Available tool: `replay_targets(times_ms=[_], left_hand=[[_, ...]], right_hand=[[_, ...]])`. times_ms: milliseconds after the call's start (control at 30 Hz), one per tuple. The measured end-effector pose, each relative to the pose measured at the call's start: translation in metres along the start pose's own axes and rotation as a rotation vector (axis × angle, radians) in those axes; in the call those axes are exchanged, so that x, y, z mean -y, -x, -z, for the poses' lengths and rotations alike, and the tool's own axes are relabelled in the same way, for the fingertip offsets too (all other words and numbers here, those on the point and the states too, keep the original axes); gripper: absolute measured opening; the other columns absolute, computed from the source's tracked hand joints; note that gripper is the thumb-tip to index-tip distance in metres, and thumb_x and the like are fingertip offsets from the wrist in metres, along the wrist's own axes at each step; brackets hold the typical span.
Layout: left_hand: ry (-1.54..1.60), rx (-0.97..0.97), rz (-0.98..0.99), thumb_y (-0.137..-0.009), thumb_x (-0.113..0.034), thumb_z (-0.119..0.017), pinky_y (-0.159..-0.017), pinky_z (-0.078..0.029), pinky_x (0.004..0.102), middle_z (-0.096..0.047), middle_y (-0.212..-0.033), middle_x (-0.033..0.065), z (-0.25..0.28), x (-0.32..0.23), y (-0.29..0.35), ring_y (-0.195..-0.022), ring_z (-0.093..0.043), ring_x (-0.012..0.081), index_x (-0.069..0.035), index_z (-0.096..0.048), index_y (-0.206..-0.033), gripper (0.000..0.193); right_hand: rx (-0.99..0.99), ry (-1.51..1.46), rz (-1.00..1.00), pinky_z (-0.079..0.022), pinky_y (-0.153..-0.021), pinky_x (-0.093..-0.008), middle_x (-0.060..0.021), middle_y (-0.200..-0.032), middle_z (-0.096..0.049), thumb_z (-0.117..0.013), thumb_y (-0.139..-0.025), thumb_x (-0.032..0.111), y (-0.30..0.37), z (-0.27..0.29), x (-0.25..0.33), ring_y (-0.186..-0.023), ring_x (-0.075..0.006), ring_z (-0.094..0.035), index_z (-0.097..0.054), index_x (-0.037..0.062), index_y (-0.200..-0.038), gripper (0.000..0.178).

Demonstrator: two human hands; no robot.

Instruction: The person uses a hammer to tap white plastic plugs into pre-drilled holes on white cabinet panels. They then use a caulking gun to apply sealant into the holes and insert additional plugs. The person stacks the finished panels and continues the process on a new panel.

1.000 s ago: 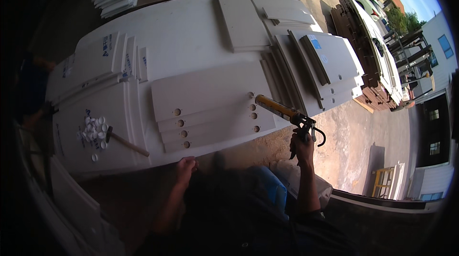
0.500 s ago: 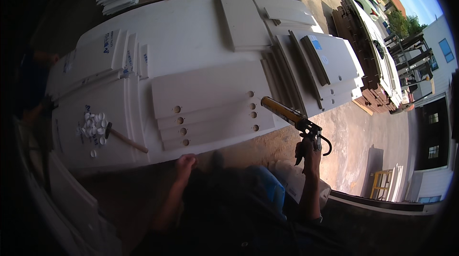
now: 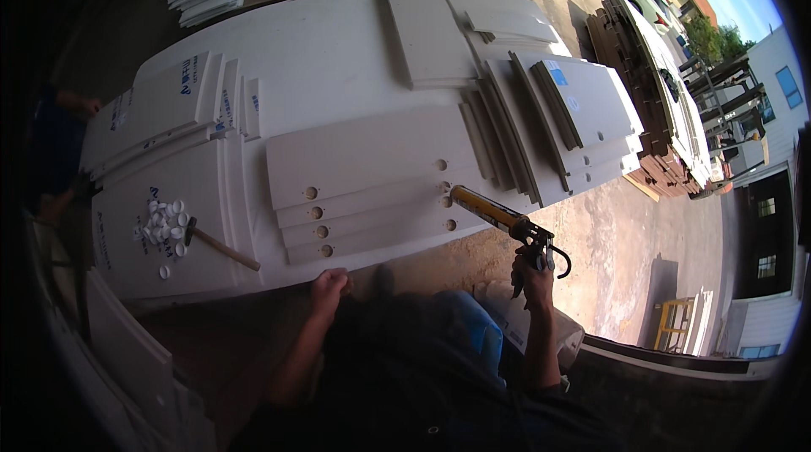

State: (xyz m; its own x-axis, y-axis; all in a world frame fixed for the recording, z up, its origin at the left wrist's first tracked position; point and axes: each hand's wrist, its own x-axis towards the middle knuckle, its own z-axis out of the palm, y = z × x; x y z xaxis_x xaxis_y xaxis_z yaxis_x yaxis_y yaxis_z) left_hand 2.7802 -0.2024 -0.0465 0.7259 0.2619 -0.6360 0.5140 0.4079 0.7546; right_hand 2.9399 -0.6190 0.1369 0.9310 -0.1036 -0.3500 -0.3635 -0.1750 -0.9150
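Note:
My right hand (image 3: 536, 280) grips the black handle of a caulking gun (image 3: 494, 214) with a yellow tube. The gun points up and left, its tip over the right-hand row of round holes in several overlapping white panels (image 3: 363, 156). Whether the tip touches a panel, I cannot tell. Near the table's front edge, my left hand (image 3: 330, 285) is closed, and anything inside its fingers is hidden. To its left lie a heap of small white round caps (image 3: 166, 226) and a hammer (image 3: 221, 250) with a wooden handle, both on a stack of white boards (image 3: 203, 262).
More boards with blue print (image 3: 182, 101) are piled at the left, where another person's hand (image 3: 80, 104) rests. Grey-edged panels (image 3: 583, 110) stand stacked at the table's right end. Beyond them are a tall board stack (image 3: 655, 106) and a forklift (image 3: 731, 118).
My right hand and the caulking gun have shifted left and slightly down, bringing the tip closer to the right-hand holes. My left hand has hardly moved.

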Motion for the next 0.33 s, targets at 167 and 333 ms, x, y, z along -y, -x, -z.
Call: replay_targets(times_ms=[167, 333], left_hand=[[-0.015, -0.024, -0.001, -0.102, -0.014, -0.06, -0.082, -0.057, 0.0313, -0.074, -0.103, 0.0084, 0.005, -0.001, 0.002, -0.093, -0.071, 0.0177, -0.004, -0.065, -0.122, 0.023], [-0.039, -0.021, 0.004, -0.102, -0.015, -0.061, -0.083, -0.058, 0.0317, -0.075, -0.105, 0.009, 0.006, 0.0, 0.002, -0.093, -0.072, 0.0184, -0.003, -0.065, -0.122, 0.023]], right_hand=[[-0.071, -0.003, -0.031, -0.048, -0.051, -0.0283, -0.0024, -0.072, -0.06, -0.07, -0.097, 0.013, -0.001, -0.005, 0.001, -0.057, -0.0127, -0.058, -0.064, 0.0033, -0.11, 0.017], [-0.024, 0.004, -0.068, -0.046, -0.047, -0.0271, -0.0076, -0.076, -0.067, -0.068, -0.1, 0.016, -0.005, 0.009, 0.014, -0.056, -0.0124, -0.059, -0.063, 0.0027, -0.119, 0.024]])
